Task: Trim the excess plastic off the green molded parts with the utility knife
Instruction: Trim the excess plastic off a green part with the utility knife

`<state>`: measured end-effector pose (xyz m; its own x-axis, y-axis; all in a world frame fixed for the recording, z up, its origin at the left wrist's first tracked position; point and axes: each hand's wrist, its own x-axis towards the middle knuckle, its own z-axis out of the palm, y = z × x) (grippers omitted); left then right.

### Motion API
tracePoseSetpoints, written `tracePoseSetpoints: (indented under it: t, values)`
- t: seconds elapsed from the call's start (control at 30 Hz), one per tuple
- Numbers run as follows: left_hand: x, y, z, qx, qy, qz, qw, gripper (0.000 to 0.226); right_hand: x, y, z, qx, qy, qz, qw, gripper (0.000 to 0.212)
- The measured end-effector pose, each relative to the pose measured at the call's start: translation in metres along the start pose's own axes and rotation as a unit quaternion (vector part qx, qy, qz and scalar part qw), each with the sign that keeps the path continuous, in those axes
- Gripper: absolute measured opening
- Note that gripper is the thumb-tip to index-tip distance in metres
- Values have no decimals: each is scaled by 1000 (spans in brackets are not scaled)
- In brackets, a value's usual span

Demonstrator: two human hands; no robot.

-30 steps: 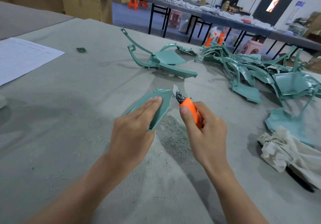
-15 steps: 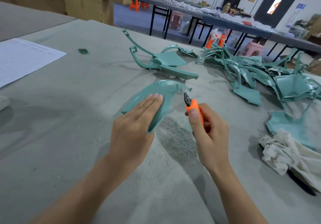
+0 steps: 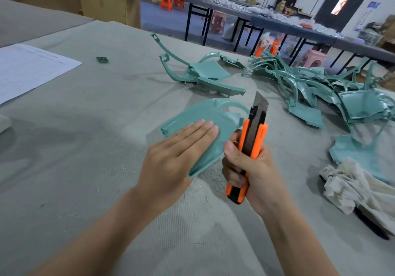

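Your left hand (image 3: 171, 160) presses flat on the green part (image 3: 205, 121) at centre frame; your right hand (image 3: 250, 168) grips the utility knife (image 3: 252, 141), blade up.

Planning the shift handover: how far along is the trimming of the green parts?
Done: shavings on the table show some trimming; count unclear. In hand: the left hand presses flat on one green part, the right hand grips the utility knife, blade extended, beside it. Left: a pile of green parts lies beyond, apparently waiting.
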<state>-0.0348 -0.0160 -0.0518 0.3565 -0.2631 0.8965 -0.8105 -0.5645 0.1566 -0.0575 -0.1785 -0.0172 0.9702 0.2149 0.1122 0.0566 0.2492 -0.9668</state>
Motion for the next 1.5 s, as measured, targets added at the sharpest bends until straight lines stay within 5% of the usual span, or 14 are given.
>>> tracePoseSetpoints:
  t: [0.1, 0.63, 0.9, 1.1, 1.23, 1.33, 1.4, 1.5]
  values:
    - [0, 0, 1, -31, 6, 17, 999, 37, 1, 1, -1, 6, 10, -9, 1000, 24]
    - [0, -1, 2, 4, 15, 10, 1000, 21, 3, 1, 1, -40, 319, -72, 944, 42]
    - [0, -5, 4, 40, 41, -5, 998, 26, 2, 2, -3, -69, 225, -92, 968, 35]
    - [0, -11, 4, 33, 62, -26, 997, 34, 2, 3, -7, -82, 146, -46, 985, 9]
    - [-2, -11, 4, 63, 21, 41, 997, 33, -2, 0, -2, -66, 66, -10, 996, 24]
    - [-1, -8, 5, 64, 0, 62, 996, 44, -2, 2, 2, -107, 95, 0, 990, 36]
    - [2, -5, 6, 61, -16, 16, 998, 47, -1, 3, 2, -115, 135, 0, 984, 42]
    - [9, 0, 8, 34, -2, -163, 986, 83, 0, 4, -2, -98, 180, -27, 978, 42]
